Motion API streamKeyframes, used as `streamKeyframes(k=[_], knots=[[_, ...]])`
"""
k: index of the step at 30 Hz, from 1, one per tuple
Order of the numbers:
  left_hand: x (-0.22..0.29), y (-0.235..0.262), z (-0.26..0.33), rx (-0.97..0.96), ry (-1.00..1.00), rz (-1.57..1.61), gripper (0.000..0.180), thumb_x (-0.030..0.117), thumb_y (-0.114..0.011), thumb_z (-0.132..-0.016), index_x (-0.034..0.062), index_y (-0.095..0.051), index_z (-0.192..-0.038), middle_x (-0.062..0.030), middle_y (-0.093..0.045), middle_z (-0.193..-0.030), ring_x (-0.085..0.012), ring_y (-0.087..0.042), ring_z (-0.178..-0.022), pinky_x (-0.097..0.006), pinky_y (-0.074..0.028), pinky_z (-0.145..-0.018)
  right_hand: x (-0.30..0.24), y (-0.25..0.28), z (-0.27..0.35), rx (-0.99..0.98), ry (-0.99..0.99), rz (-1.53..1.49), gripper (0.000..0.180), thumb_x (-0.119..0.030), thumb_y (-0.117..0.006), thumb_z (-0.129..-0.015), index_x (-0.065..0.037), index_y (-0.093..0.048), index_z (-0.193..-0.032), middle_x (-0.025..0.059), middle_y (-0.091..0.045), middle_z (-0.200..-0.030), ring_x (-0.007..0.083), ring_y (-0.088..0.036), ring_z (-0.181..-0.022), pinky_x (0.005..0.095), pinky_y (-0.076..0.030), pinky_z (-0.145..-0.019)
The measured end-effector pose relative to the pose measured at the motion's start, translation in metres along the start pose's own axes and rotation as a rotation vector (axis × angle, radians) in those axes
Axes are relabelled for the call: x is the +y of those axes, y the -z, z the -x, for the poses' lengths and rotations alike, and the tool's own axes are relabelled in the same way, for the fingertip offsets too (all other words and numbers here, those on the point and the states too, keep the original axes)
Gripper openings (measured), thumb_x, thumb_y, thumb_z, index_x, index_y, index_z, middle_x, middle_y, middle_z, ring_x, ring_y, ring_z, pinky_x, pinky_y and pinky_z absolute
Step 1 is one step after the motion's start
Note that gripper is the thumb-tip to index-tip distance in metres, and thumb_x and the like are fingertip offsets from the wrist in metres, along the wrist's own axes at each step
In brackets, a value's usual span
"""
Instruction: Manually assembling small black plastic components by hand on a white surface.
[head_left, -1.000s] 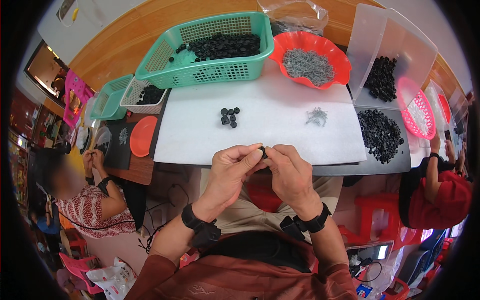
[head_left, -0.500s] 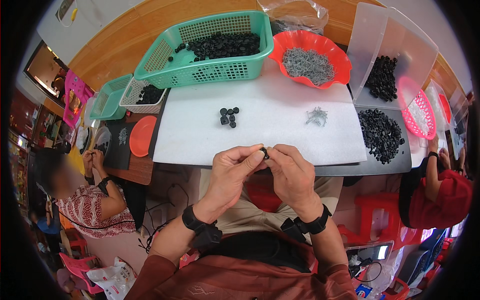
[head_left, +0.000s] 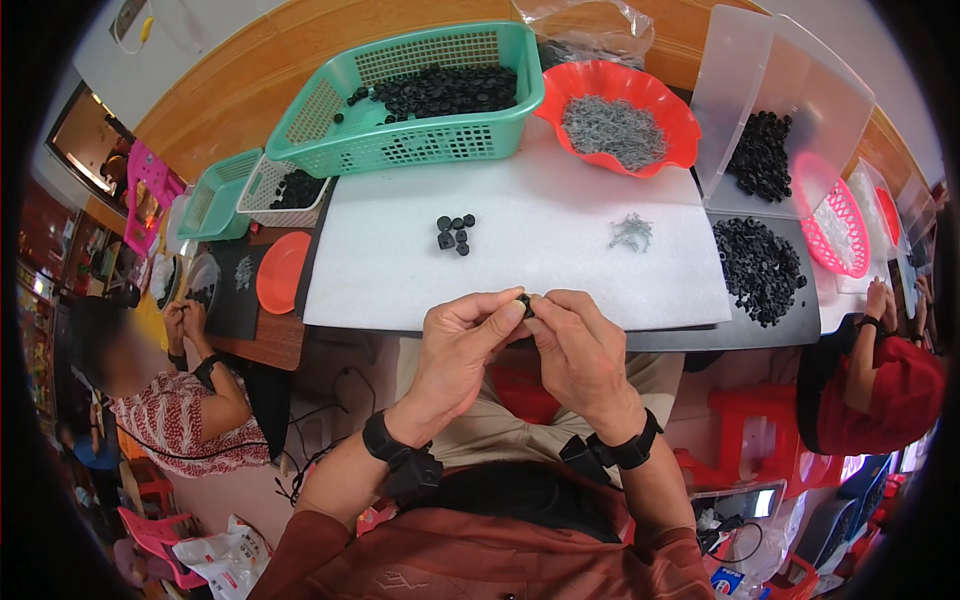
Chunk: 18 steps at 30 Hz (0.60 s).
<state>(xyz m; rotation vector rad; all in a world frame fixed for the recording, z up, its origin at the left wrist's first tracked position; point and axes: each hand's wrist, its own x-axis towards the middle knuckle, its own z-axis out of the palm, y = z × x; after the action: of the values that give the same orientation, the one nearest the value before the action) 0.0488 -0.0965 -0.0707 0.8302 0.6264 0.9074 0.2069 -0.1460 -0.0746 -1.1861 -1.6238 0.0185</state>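
Observation:
Between my two hands is a small black round part (head_left: 525, 304), pinched at the near edge of the white foam sheet (head_left: 380, 290). My left hand (head_left: 464, 345) grips it between thumb and forefinger. From the other side, my right hand (head_left: 578, 350) closes thumb and fingertips on the same part, and its fingers hide much of it. Beyond my hands, several black knob-like parts (head_left: 456, 233) lie in a cluster on the sheet. A small pile of silvery screws (head_left: 631, 233) lies to the right of them.
At the back stand a green basket (head_left: 300, 160) of black parts and a red scalloped bowl (head_left: 680, 150) of screws. On the right, a clear bin (head_left: 720, 120) stands behind a heap of black parts (head_left: 760, 270). Co-workers sit left (head_left: 205, 420) and right (head_left: 880, 390).
My fingers have shifted slightly around the black part, which appears a little turned. The right co-worker's hand has moved slightly. The piles on the sheet are unchanged.

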Motion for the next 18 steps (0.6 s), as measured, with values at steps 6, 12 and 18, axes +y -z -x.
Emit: streamKeyframes(k=[6,12,18], knots=[[-0.0016,0.0045,-0.0009,-0.015,-0.012,-0.034,0.02,0.007,-0.067,-0.1,-0.0012,-0.072,-0.118,-0.0123,-0.073,-0.113,-0.0194,-0.071,-0.1,-0.035,-0.06,-0.093,0.0024,-0.0032,0.0026,0.018,0.008,0.002,0.034,0.008,-0.073,-0.083,0.001,-0.066,-0.115,0.0168,-0.066,-0.103,0.0316,-0.071,-0.078,0.0375,-0.059,-0.063],[-0.0023,0.0035,0.0008,-0.026,-0.011,-0.057,0.02,0.006,-0.068,-0.099,-0.0015,-0.072,-0.117,-0.0127,-0.074,-0.112,-0.0196,-0.072,-0.099,-0.034,-0.06,-0.093,0.0041,-0.0009,0.0021,0.018,-0.002,-0.04,0.031,0.009,-0.072,-0.083,0.001,-0.067,-0.113,0.0166,-0.066,-0.101,0.031,-0.071,-0.077,0.0364,-0.059,-0.063],[-0.0024,0.0058,0.0003,-0.037,0.0,-0.061,0.02,0.006,-0.068,-0.099,-0.0017,-0.072,-0.117,-0.0126,-0.074,-0.112,-0.0196,-0.072,-0.097,-0.034,-0.061,-0.092,0.0069,0.001,-0.0011,-0.008,-0.043,-0.124,0.023,0.007,-0.073,-0.084,0.001,-0.065,-0.105,0.0158,-0.067,-0.098,0.0309,-0.071,-0.075,0.0362,-0.059,-0.062]])
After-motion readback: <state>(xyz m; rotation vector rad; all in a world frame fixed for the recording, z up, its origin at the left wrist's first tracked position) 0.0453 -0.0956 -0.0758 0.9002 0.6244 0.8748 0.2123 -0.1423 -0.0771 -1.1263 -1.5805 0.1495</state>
